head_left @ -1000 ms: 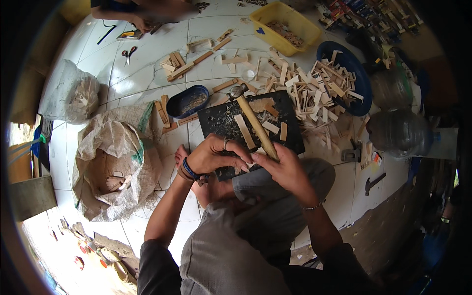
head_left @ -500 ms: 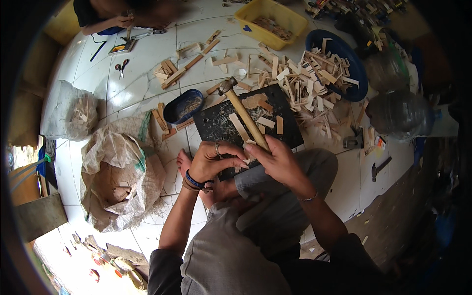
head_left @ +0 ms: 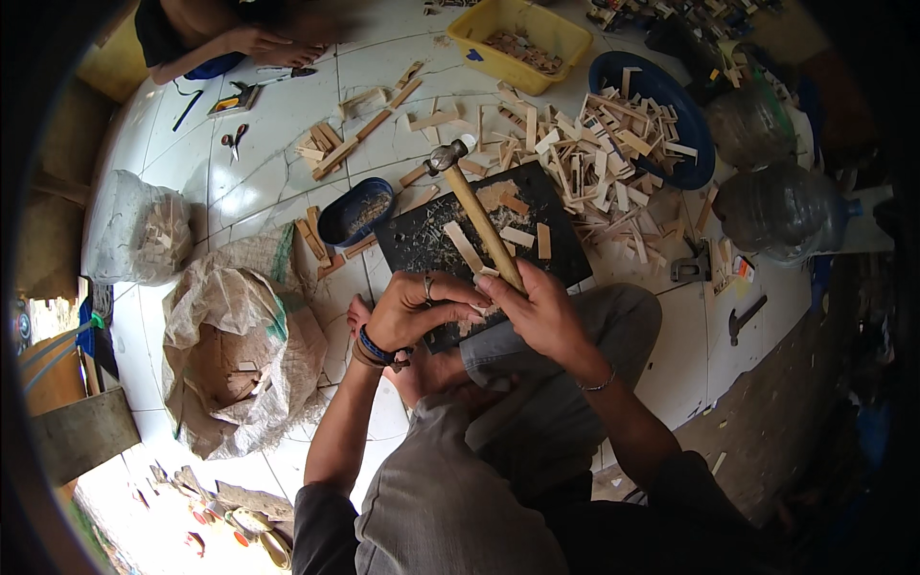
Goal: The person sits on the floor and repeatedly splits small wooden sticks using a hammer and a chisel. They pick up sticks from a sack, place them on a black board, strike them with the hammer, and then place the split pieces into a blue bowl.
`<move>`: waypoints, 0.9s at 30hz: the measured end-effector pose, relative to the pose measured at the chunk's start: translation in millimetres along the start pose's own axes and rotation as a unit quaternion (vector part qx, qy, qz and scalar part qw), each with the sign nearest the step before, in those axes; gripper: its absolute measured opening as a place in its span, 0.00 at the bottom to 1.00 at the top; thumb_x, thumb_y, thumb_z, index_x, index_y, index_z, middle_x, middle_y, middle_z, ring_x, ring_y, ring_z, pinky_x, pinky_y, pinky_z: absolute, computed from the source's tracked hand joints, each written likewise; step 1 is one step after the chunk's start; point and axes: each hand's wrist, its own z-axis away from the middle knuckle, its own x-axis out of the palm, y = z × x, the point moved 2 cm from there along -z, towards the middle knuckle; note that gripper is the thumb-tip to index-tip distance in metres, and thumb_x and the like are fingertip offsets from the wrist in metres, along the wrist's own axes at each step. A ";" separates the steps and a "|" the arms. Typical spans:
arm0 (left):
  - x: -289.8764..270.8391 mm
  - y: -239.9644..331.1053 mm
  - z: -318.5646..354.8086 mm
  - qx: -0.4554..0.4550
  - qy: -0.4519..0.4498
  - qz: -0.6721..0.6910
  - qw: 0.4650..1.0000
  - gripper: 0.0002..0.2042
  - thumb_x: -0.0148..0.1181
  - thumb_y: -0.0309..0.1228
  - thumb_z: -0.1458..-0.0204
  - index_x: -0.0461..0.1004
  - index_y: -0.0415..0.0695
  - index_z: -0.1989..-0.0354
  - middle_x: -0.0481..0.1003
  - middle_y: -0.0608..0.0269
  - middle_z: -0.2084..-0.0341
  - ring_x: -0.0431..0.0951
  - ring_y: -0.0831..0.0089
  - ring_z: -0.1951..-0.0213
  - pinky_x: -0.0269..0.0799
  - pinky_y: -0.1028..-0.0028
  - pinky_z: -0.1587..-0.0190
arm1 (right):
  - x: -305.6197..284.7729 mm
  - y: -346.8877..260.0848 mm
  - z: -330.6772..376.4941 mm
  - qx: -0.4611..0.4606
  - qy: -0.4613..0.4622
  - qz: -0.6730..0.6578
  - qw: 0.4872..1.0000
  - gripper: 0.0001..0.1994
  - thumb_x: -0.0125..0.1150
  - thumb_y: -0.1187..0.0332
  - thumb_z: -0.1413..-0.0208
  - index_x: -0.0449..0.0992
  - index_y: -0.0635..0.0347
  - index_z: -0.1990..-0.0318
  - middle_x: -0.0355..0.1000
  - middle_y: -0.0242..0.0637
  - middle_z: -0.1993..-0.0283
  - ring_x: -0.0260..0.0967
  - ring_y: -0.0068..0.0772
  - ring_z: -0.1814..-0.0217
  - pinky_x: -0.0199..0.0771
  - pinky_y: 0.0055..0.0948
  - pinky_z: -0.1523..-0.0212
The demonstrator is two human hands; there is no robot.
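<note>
My right hand (head_left: pixel 544 311) grips the wooden handle of a hammer (head_left: pixel 476 213), whose metal head points up and away from me. A small pale bit of wood shows by that hand's thumb. Close beside it, my left hand (head_left: pixel 414 309) is closed in a pinch, fingertips almost meeting the right hand; whatever lies between them is too small to name. Both hands are over the near edge of a black board (head_left: pixel 561 216) strewn with shavings. Several flat wood strips (head_left: pixel 464 246) lie on the board, beyond my hands.
A heap of wood pieces (head_left: pixel 604 158) spills from a blue basin (head_left: pixel 704 144). Around it are a yellow tub (head_left: pixel 460 43), a blue oval dish (head_left: pixel 331 218), an open woven sack (head_left: pixel 196 383), scissors (head_left: pixel 235 141), a staple gun (head_left: pixel 690 266) and another hammer (head_left: pixel 747 319). A co-worker's hand (head_left: pixel 254 40) is far left.
My hands keep nearly the same pose, and the hammer has shifted only slightly. The view has moved a little. At the far left, the co-worker's hand has come lower, away from an upright handle.
</note>
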 end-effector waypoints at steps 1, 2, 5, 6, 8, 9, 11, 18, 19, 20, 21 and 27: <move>0.3 0.0 -0.4 0.012 0.002 0.003 1.000 0.09 0.69 0.22 0.44 0.85 0.38 0.56 0.86 0.56 0.62 0.86 0.67 0.57 0.81 0.71 0.53 | 0.1 0.9 0.7 0.012 0.002 -0.001 1.000 0.15 0.63 0.59 0.32 0.79 0.65 0.56 0.79 0.43 0.68 0.77 0.31 0.68 0.75 0.34 0.65; 0.9 -0.6 -0.6 0.006 -0.001 0.003 1.000 0.08 0.69 0.23 0.44 0.85 0.38 0.56 0.86 0.56 0.62 0.87 0.67 0.58 0.81 0.71 0.53 | 0.4 1.7 1.1 0.024 0.004 -0.002 1.000 0.15 0.64 0.60 0.33 0.79 0.65 0.56 0.79 0.43 0.68 0.77 0.30 0.68 0.75 0.33 0.65; 1.9 -0.8 -0.6 0.012 -0.005 0.003 1.000 0.08 0.69 0.23 0.43 0.85 0.38 0.56 0.86 0.56 0.61 0.87 0.67 0.58 0.81 0.71 0.54 | 0.9 3.5 1.6 0.035 0.007 -0.012 0.999 0.15 0.64 0.60 0.33 0.79 0.66 0.55 0.79 0.42 0.68 0.76 0.28 0.68 0.75 0.32 0.65; 1.2 0.0 0.0 0.012 -0.009 0.002 1.000 0.08 0.69 0.24 0.43 0.85 0.38 0.56 0.86 0.56 0.61 0.87 0.67 0.57 0.81 0.71 0.54 | 1.3 4.1 1.6 0.042 0.007 -0.020 0.999 0.15 0.65 0.60 0.33 0.79 0.66 0.55 0.79 0.41 0.68 0.75 0.27 0.68 0.75 0.31 0.65; 0.1 1.7 0.0 0.011 -0.014 -0.004 1.000 0.07 0.69 0.25 0.43 0.85 0.39 0.57 0.86 0.56 0.61 0.87 0.68 0.58 0.81 0.72 0.54 | 1.7 4.8 1.4 0.032 -0.001 -0.021 0.999 0.14 0.65 0.61 0.33 0.79 0.66 0.55 0.79 0.41 0.68 0.75 0.25 0.68 0.75 0.30 0.65; -0.5 2.5 -0.7 0.008 -0.016 -0.010 1.000 0.07 0.69 0.25 0.43 0.85 0.39 0.57 0.86 0.56 0.61 0.87 0.68 0.58 0.81 0.72 0.54 | 1.6 5.2 1.2 0.032 -0.002 -0.024 0.999 0.14 0.65 0.61 0.33 0.79 0.66 0.55 0.79 0.41 0.68 0.75 0.24 0.68 0.75 0.30 0.65; -0.3 4.7 -0.8 0.009 -0.016 -0.012 1.000 0.07 0.69 0.25 0.43 0.85 0.40 0.57 0.86 0.57 0.61 0.87 0.68 0.59 0.81 0.72 0.55 | 0.7 5.0 2.3 0.018 0.004 -0.018 1.000 0.14 0.64 0.61 0.32 0.79 0.66 0.54 0.79 0.41 0.69 0.74 0.22 0.68 0.75 0.29 0.65; -0.2 5.6 0.5 0.031 -0.020 -0.031 0.999 0.07 0.68 0.27 0.41 0.86 0.40 0.56 0.86 0.58 0.62 0.87 0.70 0.60 0.81 0.72 0.55 | -36.6 -13.1 36.7 -0.099 0.078 0.125 0.984 0.21 0.55 0.68 0.28 0.68 0.60 0.31 0.73 0.30 0.64 0.64 0.15 0.69 0.67 0.22 0.66; -0.4 4.5 1.8 0.026 -0.016 -0.026 0.999 0.07 0.68 0.27 0.41 0.86 0.41 0.56 0.86 0.58 0.62 0.87 0.70 0.59 0.81 0.72 0.55 | -45.7 -16.3 47.0 -0.105 0.081 0.153 0.979 0.23 0.55 0.70 0.29 0.66 0.59 0.29 0.76 0.35 0.60 0.68 0.21 0.66 0.70 0.25 0.64; 2.2 3.3 1.4 0.038 -0.003 0.006 0.999 0.08 0.68 0.29 0.41 0.86 0.41 0.56 0.87 0.59 0.62 0.87 0.70 0.60 0.81 0.72 0.55 | -54.2 -19.8 57.4 -0.124 0.058 0.210 0.968 0.25 0.55 0.71 0.29 0.64 0.59 0.27 0.78 0.40 0.57 0.73 0.27 0.63 0.73 0.28 0.62; 2.5 1.8 1.5 0.046 -0.003 0.000 0.999 0.09 0.69 0.31 0.42 0.86 0.43 0.55 0.87 0.61 0.62 0.87 0.71 0.60 0.80 0.73 0.55 | -61.4 -22.4 68.9 -0.150 0.044 0.264 0.952 0.26 0.55 0.71 0.30 0.63 0.59 0.26 0.80 0.46 0.54 0.78 0.37 0.59 0.76 0.32 0.59; 4.4 -0.6 4.8 0.047 0.000 -0.038 0.998 0.10 0.69 0.35 0.41 0.87 0.46 0.55 0.87 0.63 0.63 0.87 0.69 0.61 0.78 0.73 0.58 | -80.5 -17.7 112.5 -0.162 -0.073 0.384 0.906 0.29 0.61 0.76 0.35 0.65 0.60 0.27 0.81 0.51 0.54 0.83 0.49 0.60 0.80 0.36 0.63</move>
